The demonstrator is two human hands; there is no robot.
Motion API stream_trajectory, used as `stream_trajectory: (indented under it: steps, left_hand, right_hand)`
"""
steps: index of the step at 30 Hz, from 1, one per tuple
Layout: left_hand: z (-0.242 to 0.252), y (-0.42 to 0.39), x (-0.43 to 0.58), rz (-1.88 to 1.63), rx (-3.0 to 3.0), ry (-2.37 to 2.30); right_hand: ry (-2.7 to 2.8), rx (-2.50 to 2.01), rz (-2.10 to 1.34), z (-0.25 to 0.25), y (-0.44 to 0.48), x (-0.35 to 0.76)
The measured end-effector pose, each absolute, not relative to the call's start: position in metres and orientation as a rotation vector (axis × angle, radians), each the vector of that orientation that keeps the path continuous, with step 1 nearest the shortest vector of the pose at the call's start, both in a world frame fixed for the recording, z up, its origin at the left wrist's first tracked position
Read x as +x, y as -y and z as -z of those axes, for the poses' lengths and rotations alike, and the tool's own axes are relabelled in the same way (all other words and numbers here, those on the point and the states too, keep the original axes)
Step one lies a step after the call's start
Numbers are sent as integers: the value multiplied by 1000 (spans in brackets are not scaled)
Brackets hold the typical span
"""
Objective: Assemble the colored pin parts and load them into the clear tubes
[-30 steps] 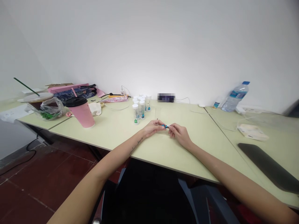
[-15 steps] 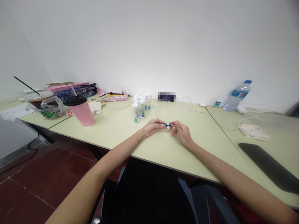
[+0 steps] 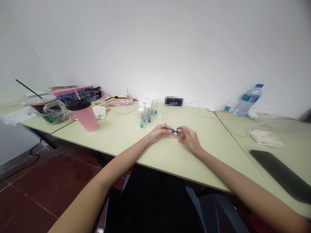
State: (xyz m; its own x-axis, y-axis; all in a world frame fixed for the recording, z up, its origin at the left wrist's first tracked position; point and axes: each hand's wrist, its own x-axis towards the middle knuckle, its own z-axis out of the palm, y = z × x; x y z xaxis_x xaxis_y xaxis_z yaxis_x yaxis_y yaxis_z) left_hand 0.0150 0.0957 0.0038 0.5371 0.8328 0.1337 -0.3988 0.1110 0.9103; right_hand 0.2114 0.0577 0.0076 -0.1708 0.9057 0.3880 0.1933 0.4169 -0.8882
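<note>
A dark script tattoo (too small to read) marks the bare left forearm; black clothing covers the lap.

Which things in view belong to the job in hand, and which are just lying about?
Job, likely:
small blue-and-black piece in left hand
clear cylindrical white-capped tubes

Lying about, apparently:
tapered pink black-lidded cup
clear plastic blue-capped bottle
long flat dark slab
</note>
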Motion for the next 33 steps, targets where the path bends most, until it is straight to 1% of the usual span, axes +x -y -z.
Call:
stream_trajectory:
  steps: [20, 33]
  left_hand:
    - [-8, -93, 15, -937, 1127, -499]
    - [-8, -93, 15, -938, 1128, -503]
  right_hand:
    - [1600, -969, -936, -7, -60, 211]
    - [1596, -981, -918, -8, -60, 212]
